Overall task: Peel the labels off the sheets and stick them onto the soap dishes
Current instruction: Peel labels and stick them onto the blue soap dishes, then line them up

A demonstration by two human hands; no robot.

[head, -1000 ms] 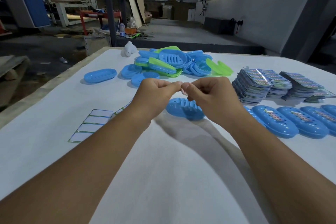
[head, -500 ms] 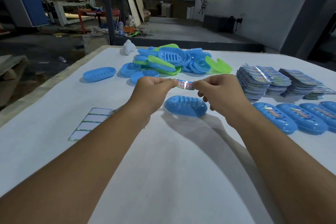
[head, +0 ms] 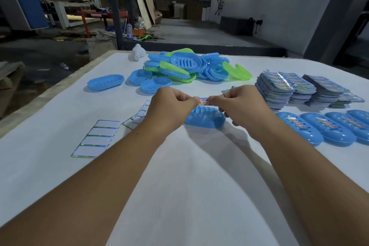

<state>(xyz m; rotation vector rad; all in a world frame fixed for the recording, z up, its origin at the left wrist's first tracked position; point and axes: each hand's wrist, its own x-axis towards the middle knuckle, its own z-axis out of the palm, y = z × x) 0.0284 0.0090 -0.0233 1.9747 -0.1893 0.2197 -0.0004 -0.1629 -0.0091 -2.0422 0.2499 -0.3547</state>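
A small label (head: 203, 101) with red print is stretched between my two hands, just above an upside-down blue soap dish (head: 205, 119) on the white table. My left hand (head: 169, 106) pinches the label's left end and my right hand (head: 242, 106) pinches its right end. Stacks of printed label sheets (head: 283, 88) lie at the right. Blue dishes with labels on them (head: 319, 128) stand in a row at the right edge. Empty backing sheets (head: 95, 138) lie at the left.
A heap of blue and green soap dishes (head: 189, 68) fills the far middle of the table, with a single blue dish (head: 105, 82) to its left and a white object (head: 137, 53) at the far edge. The table's left edge (head: 50, 94) drops to the workshop floor.
My hands, first pressed together, drew apart with the label stretched between them and have sunk closer to the upside-down blue dish.
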